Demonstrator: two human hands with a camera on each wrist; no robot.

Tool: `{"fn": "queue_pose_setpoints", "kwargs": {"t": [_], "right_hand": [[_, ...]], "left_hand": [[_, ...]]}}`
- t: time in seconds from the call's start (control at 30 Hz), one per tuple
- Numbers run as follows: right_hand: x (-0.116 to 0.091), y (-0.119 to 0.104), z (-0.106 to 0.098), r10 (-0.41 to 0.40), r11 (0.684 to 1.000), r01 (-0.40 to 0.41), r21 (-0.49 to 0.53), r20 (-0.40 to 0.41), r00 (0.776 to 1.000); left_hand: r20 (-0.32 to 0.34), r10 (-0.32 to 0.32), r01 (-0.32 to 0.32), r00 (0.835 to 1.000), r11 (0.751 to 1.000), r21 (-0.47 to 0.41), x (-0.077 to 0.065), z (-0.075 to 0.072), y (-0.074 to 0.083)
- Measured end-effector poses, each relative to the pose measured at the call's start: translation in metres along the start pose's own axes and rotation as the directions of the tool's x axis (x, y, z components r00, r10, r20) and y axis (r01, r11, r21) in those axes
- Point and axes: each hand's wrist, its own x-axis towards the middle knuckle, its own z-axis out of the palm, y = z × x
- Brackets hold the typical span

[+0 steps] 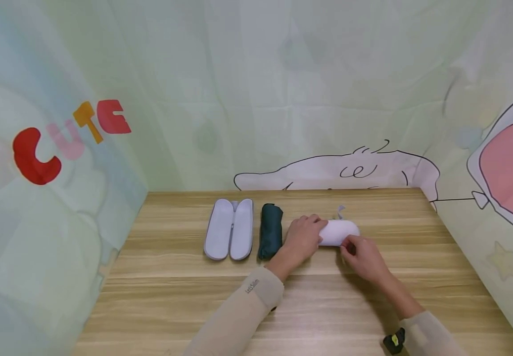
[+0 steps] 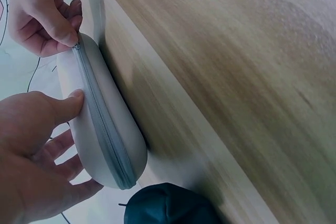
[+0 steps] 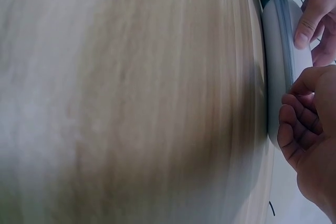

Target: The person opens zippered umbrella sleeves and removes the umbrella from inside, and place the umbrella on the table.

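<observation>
A white zippered hard case, shaped like a glasses case, lies on the wooden table with its long side toward me. My left hand grips its left end, thumb on the near side by the zipper and fingers over the far side. At the case's right part, my right hand pinches the zipper pull between thumb and curled index finger; the pull itself is mostly hidden. The left wrist view shows the zipper's teeth meshed from the left end up to those fingertips.
Left of my left hand lies a dark green rolled fabric bundle. Beyond it an unfolded pale case shows its two hollow halves. A small grey strap shows behind the white case. Printed curtains rise along the table's back and sides.
</observation>
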Motion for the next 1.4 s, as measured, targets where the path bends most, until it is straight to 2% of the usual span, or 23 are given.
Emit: {"fn": "queue_pose_setpoints", "kwargs": {"t": [0.83,1.13,1.4], "right_hand": [[0.0005,-0.0079,0.0028,-0.063,0.998,0.063,0.009,-0.011,0.998],[0.0006,-0.0082,0.004,-0.082,0.997,0.082,0.01,-0.028,0.996],[0.001,-0.0003,0.003,-0.05,0.998,0.05,0.024,-0.018,0.999]], "left_hand": [[-0.02,0.015,-0.015,1.0,1.0,0.013,-0.0005,-0.0026,0.0022],[-0.004,-0.009,0.009,1.0,1.0,0.0,0.0002,-0.0019,0.0023],[0.011,-0.021,0.021,1.0,0.999,-0.024,-0.0037,-0.0015,0.0026]]}}
